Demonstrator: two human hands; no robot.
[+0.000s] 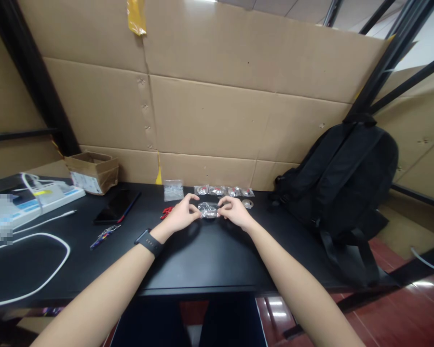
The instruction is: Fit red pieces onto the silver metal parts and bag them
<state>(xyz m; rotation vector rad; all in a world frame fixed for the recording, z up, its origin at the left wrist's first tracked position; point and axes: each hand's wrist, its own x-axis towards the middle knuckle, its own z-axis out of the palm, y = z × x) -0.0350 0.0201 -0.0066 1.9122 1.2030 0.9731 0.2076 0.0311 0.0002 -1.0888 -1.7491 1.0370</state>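
Note:
Between my two hands is a small clear plastic bag [209,210] with a shiny content that I cannot make out. My left hand [183,213], with a dark watch on its wrist, pinches the bag's left end between thumb and finger. At the opposite end, my right hand [235,212] pinches it the same way. Behind the hands lies a row of several clear bags [217,191] with round silvery and red items inside. A round metal piece [247,204] sits just right of my right hand. Small red pieces [167,211] lie beside my left hand, partly covered by it.
A flat clear packet [173,190] lies near the cardboard wall [210,120]. On the left are a phone [117,206], keys [105,236], a cardboard box [94,172], a power strip [47,205] and a white cable [67,250]. A black backpack [343,178] stands at the right on the black table [210,265].

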